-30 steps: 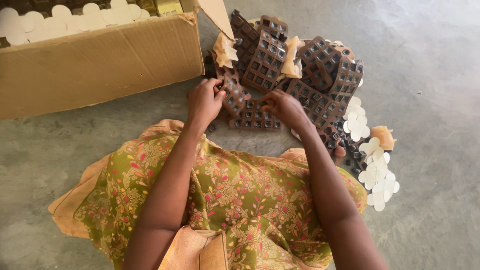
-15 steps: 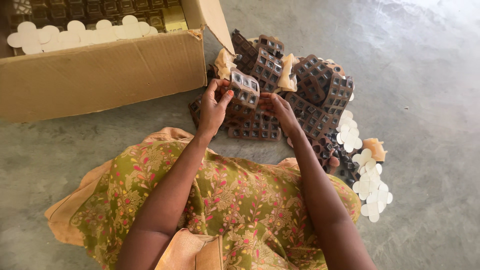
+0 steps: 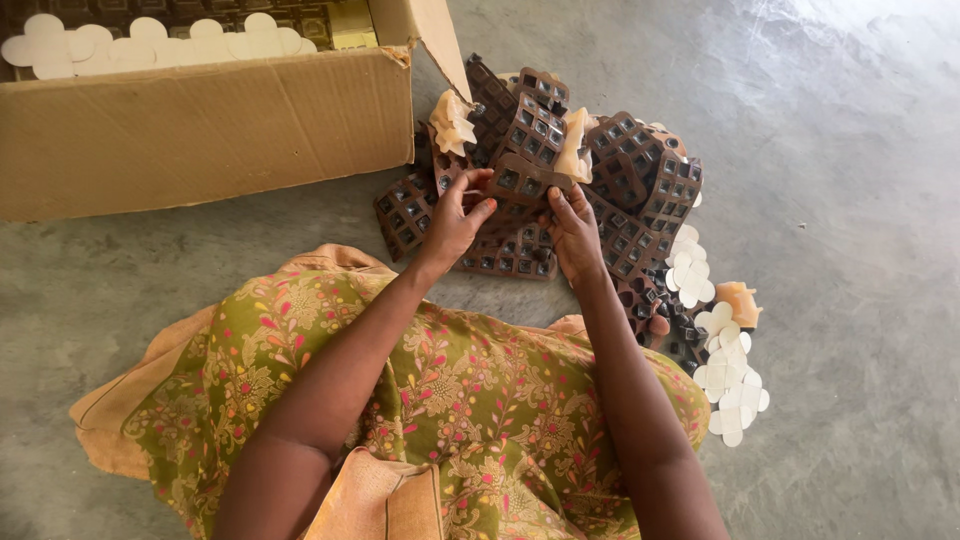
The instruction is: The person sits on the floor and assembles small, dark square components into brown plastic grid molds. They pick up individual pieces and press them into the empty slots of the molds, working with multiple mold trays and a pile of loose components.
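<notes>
**Free room and obstacles, floor work area**

Bare concrete floor (image 3: 850,150): open to the right and far right. Cardboard box (image 3: 200,130): walls off the left. Heap of brown trays (image 3: 640,190): fills the middle ahead. Pale paper discs (image 3: 725,375): strewn right of the heap. Lap cloth (image 3: 450,390): covers the near side.

A bare workshop floor (image 3: 850,200) of grey concrete where I sat, brown moulded trays (image 3: 620,190) heaped before me, torn cardboard box (image 3: 210,130) alongside.
</notes>
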